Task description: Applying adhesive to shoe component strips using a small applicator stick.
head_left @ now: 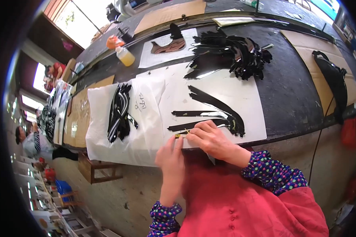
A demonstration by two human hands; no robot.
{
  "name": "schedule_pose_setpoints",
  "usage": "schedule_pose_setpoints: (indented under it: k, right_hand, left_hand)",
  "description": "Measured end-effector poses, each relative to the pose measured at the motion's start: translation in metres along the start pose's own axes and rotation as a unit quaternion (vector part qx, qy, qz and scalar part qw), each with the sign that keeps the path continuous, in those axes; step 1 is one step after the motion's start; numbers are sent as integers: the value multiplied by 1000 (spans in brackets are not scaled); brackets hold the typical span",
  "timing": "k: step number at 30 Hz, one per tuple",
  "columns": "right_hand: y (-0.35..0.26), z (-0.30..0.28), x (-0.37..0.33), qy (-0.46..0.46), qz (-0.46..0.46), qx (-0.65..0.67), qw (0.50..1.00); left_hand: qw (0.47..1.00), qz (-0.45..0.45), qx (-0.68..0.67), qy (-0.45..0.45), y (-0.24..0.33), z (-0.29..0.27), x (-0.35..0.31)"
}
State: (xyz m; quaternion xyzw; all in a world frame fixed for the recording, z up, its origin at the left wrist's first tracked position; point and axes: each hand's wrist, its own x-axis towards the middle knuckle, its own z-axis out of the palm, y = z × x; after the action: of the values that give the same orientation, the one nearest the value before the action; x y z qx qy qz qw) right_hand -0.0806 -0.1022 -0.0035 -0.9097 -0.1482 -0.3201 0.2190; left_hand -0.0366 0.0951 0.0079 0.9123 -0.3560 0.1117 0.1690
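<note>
At the front edge of the table, my left hand is closed, thumb and finger pinching the end of a black strip with a yellowish edge. Just to its right, my right hand is bent over the same strip, its fingertips pressed together on it; part of the strip is hidden under the fingers. Beyond them, several glossy black curved strips lie fanned out on a white sheet. A bundle of black strips rests on thin white paper to the left.
A large heap of glossy black pieces lies farther back. Behind the sheets stand a bottle of yellow liquid and brown and black cut pieces on paper. A black piece lies on cardboard at right. Other people sit far left.
</note>
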Motion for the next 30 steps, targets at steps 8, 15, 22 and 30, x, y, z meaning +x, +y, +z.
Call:
schedule_pose_setpoints:
  k: [8,15,22,30]
  right_hand:
    - [-13,-43,-22,35,141,141,979]
    - [9,-163,-106,164,457,186,854]
    - [34,-176,-132,268,505,213,792]
    - [68,-157,-100,280,481,228,799]
  left_hand:
    - [990,42,-95,96,17,-38,87]
    - [861,381,-151,-300,77,19,171]
    - [788,504,-27,-353,99,27,188]
    - [857,376,-115,-332,47,-8,303]
